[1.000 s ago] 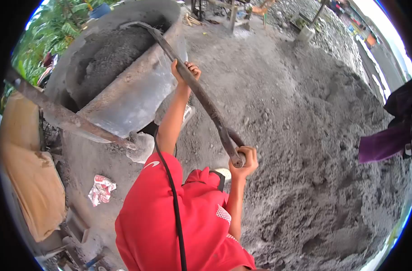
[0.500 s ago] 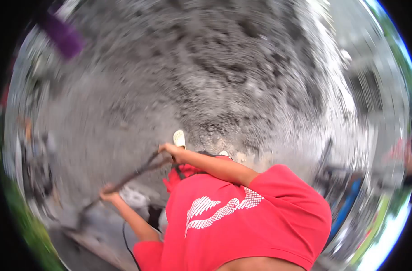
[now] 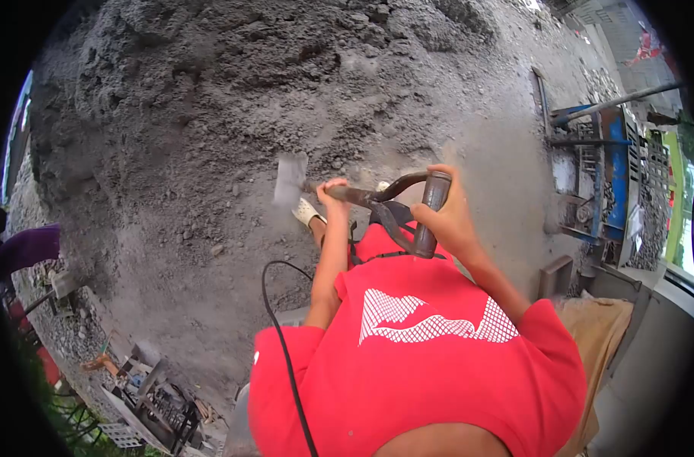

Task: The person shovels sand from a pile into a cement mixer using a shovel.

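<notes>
A shovel with a dark shaft and a D-shaped handle is in both my hands, in front of my red shirt. My left hand wraps the shaft just behind the blade. My right hand closes round the handle's cross grip. The pale, blurred blade points left, over loose grey gravelly sand. Whether the blade touches the sand I cannot tell. Just below the blade shows one of my light clogs.
Another person's purple sleeve enters at the far left. A blue metal frame stands at right, near a tan cloth. Scrap and tools lie at lower left. A black cord hangs over my shirt.
My view has swung round. The shovel, stretched toward the lower left earlier, now lies across my front with its blade by the sand pile. Both hands have kept hold of it.
</notes>
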A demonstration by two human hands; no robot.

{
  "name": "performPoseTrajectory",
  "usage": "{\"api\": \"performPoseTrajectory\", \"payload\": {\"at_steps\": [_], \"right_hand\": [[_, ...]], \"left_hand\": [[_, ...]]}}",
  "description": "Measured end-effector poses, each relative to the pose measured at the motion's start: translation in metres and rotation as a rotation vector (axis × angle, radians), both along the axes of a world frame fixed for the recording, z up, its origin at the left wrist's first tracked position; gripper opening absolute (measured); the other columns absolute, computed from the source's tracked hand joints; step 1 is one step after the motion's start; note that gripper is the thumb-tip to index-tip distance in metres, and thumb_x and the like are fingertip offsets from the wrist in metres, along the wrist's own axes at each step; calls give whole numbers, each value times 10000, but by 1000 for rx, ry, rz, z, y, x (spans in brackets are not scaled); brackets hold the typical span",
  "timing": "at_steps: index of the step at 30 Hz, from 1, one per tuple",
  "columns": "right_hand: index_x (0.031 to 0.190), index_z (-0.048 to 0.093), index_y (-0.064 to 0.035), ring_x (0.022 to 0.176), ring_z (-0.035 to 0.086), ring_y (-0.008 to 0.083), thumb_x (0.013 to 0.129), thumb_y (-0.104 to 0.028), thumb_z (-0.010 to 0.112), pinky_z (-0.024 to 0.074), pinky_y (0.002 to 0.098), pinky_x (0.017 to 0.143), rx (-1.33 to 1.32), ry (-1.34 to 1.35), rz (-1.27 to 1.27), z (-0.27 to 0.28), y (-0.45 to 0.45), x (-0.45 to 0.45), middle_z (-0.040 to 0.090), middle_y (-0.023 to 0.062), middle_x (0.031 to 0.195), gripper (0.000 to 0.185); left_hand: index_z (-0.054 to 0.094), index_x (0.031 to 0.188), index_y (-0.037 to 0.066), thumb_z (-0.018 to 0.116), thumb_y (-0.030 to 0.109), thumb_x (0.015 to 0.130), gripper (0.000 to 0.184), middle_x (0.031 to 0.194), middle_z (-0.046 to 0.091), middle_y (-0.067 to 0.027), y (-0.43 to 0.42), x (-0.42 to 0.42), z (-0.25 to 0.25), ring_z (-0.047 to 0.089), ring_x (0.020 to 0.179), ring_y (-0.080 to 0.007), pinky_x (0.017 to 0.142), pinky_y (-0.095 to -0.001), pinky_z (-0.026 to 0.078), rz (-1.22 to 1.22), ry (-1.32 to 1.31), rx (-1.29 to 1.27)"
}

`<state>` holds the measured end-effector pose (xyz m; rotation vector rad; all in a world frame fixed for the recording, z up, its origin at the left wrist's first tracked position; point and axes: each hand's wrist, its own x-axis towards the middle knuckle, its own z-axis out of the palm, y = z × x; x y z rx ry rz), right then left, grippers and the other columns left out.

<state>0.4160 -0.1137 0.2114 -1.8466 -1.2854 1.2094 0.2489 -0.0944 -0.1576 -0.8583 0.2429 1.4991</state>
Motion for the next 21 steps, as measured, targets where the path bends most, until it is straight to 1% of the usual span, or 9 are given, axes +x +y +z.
{"api": "performPoseTrajectory", "payload": {"at_steps": [1,5,6,8,14,16,17,18,21], "right_hand": [[1149,453,-26,790,596,233,655,-190,683,470,350,701,26,-2,-79,1,-16,8,587,165,871,569],[1066,558,-56,834,586,251,686,-185,684,454,361,770,329,-345,-220,10,-48,43,592,140,926,421],[902,638,-70,861,583,258,681,-151,667,448,352,781,494,-408,-240,20,-46,47,590,126,952,237],[793,641,-75,802,585,240,662,-163,670,451,331,766,631,-634,-124,34,-42,59,596,104,851,160],[595,588,-98,539,521,200,635,-227,674,423,296,601,768,-645,140,68,-19,62,531,16,569,159],[575,581,-116,479,495,187,630,-231,670,363,316,501,832,-648,107,66,-3,49,516,-5,540,155],[568,579,-125,479,497,185,627,-233,670,354,312,494,883,-670,55,56,9,42,513,-10,532,153],[561,577,-134,479,498,183,625,-234,669,346,308,488,932,-690,8,36,24,33,510,-15,525,151],[505,536,-132,479,518,191,659,-174,607,376,325,494,902,-811,-24,-108,104,17,532,14,520,175]], "left_hand": [[406,583,123,493,182,678,142,550,465,48,18,4,-1,462,507,-124,543,-263,452,-82,-188,32],[405,551,160,508,218,670,167,521,450,43,76,40,48,440,494,-140,535,-320,414,-526,250,-29],[406,554,156,520,206,659,163,521,448,36,90,47,41,437,487,-144,541,-311,416,-604,80,10],[392,549,143,513,178,666,171,521,445,17,114,72,70,436,480,-150,514,-317,422,-718,188,-106],[446,653,93,525,195,694,135,578,470,-18,166,110,95,438,490,-169,525,-342,438,-873,157,16],[489,757,62,506,276,746,215,696,524,-61,174,108,119,494,575,-192,580,-356,457,-1067,363,21],[511,809,47,496,317,771,273,756,551,-82,176,108,128,522,617,-204,607,-363,467,-1152,459,25],[507,986,11,400,456,832,484,965,570,-148,178,97,116,572,828,-247,730,-408,478,-1311,598,264],[486,1080,2,325,516,848,586,1026,582,-161,165,67,119,572,947,-286,823,-450,458,-1384,970,117]]}}
